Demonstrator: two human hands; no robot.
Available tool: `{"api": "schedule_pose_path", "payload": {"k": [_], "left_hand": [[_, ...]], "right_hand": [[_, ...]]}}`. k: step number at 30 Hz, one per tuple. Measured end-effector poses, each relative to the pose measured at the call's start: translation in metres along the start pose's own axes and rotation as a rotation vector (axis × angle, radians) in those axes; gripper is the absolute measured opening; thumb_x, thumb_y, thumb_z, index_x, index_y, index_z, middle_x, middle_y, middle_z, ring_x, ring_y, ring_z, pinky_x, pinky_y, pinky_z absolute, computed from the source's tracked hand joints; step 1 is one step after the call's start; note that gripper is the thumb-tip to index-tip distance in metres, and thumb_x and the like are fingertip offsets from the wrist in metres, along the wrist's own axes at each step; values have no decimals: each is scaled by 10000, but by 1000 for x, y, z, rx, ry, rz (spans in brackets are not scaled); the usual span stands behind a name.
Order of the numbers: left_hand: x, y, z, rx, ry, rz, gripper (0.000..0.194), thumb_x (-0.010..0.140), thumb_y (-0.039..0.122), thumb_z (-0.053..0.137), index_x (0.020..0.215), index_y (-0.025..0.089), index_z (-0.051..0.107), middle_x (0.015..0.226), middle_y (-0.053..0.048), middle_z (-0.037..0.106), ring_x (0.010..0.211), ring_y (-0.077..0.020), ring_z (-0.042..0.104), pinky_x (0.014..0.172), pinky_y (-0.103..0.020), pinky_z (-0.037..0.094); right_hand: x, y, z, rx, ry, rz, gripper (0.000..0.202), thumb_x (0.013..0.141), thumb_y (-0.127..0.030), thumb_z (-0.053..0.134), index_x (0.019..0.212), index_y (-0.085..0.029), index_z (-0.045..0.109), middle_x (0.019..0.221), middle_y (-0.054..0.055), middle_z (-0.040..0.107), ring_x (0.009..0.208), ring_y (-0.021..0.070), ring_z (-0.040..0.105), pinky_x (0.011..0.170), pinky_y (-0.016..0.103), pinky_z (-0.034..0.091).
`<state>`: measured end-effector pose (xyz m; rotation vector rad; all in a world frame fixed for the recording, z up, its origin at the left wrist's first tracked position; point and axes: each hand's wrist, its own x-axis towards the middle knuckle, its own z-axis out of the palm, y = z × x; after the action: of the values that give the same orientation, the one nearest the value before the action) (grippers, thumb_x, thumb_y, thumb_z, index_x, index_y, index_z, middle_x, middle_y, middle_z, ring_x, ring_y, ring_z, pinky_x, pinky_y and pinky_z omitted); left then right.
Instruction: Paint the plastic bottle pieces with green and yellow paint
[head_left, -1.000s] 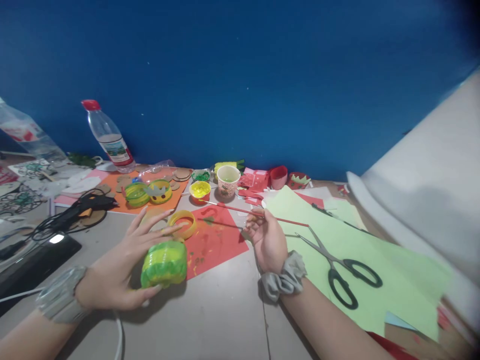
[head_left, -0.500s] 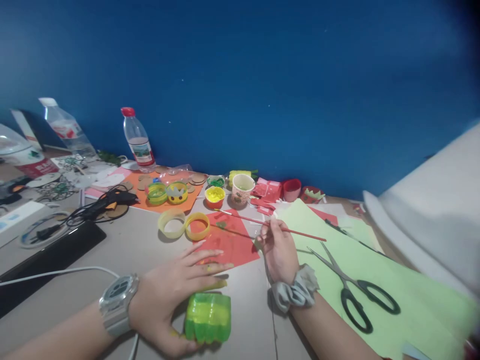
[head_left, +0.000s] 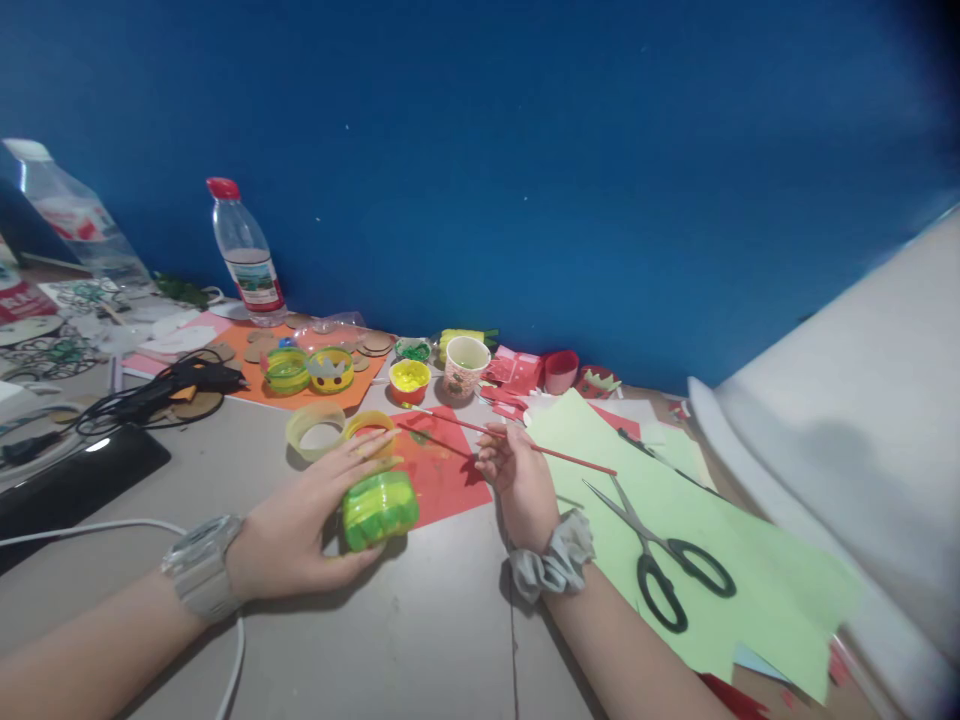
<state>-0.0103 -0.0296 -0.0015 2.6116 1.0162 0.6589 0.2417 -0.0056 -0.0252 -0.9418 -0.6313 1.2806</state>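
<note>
Fingers above and thumb below, my left hand (head_left: 300, 530) grips a bottle bottom (head_left: 381, 510) painted green and yellow, its ridged side towards me. A thin red paintbrush (head_left: 555, 455) is pinched in my right hand (head_left: 520, 485), its yellow-tipped end pointing left. Near that tip stands a small red cup of yellow paint (head_left: 409, 382). A sheet of red paper (head_left: 450, 480) lies under the brush. Just beyond my left fingers are a pale yellow ring (head_left: 315, 436) and a deeper yellow ring (head_left: 367, 425), the latter partly covered by the fingers.
Behind are a patterned paper cup (head_left: 465, 375), a dish of green paint (head_left: 413, 350) and painted rings (head_left: 330, 372) on orange paper. Scissors (head_left: 660, 545) lie on light green paper (head_left: 780, 580) at right. A red-capped bottle (head_left: 247, 260) and black cables (head_left: 180, 375) are at left.
My left hand has closed on the painted bottle bottom and moved it forward to the red paper's edge. The brush remains in my right hand. The view has shifted slightly.
</note>
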Motion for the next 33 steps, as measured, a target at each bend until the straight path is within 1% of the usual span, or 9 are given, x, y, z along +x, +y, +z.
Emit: {"api": "schedule_pose_path", "payload": {"k": [3,7,12,16,18,22,25,28,33], "left_hand": [[1,-5,-6,57,-29,-29,747,795,346,630,1456,224,302,1521,-147,396,1392,-336,377,1130,-521,340],[-3,-17,-14,78,-50,-39,726,766,383,643,1427,257,371,1410,-106,548,1267,-324,539,1062,-452,445],[-19,-29,-17,-17,48,-54,556,769,421,588,1289,250,490,1272,-27,649,1173,-300,602,1020,-404,482],[-21,-37,-22,-97,147,-198,418,828,434,552,1174,200,531,1141,34,659,1033,-264,654,966,-369,509],[-14,-39,-26,-120,160,-230,360,889,410,487,1159,176,529,1124,38,644,1014,-248,654,947,-353,517],[-1,-35,-31,-165,145,-233,420,911,449,446,1209,155,485,1157,-10,648,1013,-258,651,895,-340,551],[-9,-27,-29,-165,127,-226,446,875,462,506,1225,187,472,1164,-22,656,1020,-282,655,897,-368,560],[-25,-18,-21,-130,88,-220,415,846,409,571,1215,239,489,1157,-21,668,1046,-298,652,945,-407,539],[-29,-7,-9,-145,-26,-161,667,856,417,530,1457,281,276,1411,-55,526,1324,-366,446,1116,-506,369]], "right_hand": [[0,0,-2,6,-14,-7,517,693,-550,775,884,-107,589,747,55,581,609,91,520,506,140,480],[1,1,-5,30,-28,-16,505,717,-547,756,898,-109,581,751,51,578,605,91,521,511,145,487],[4,3,-9,78,-28,-18,477,719,-525,751,884,-114,574,741,43,570,589,93,516,504,158,494],[5,3,-10,96,-36,-22,462,740,-524,732,888,-112,584,743,48,572,583,95,515,507,166,495],[4,2,-9,96,-42,-25,458,751,-528,724,888,-115,583,741,45,570,584,94,516,511,164,492],[3,0,-9,93,-46,-28,453,755,-533,714,876,-122,567,727,37,561,588,96,517,521,162,480],[4,0,-9,88,-31,-33,449,742,-533,709,854,-129,547,702,23,550,565,85,499,503,146,454],[4,1,-11,66,-26,-34,422,731,-503,713,819,-144,510,631,-5,517,514,78,467,461,133,407],[-1,4,-8,8,-94,6,350,752,-465,623,747,-163,447,511,-31,440,437,91,416,416,156,375]]}}
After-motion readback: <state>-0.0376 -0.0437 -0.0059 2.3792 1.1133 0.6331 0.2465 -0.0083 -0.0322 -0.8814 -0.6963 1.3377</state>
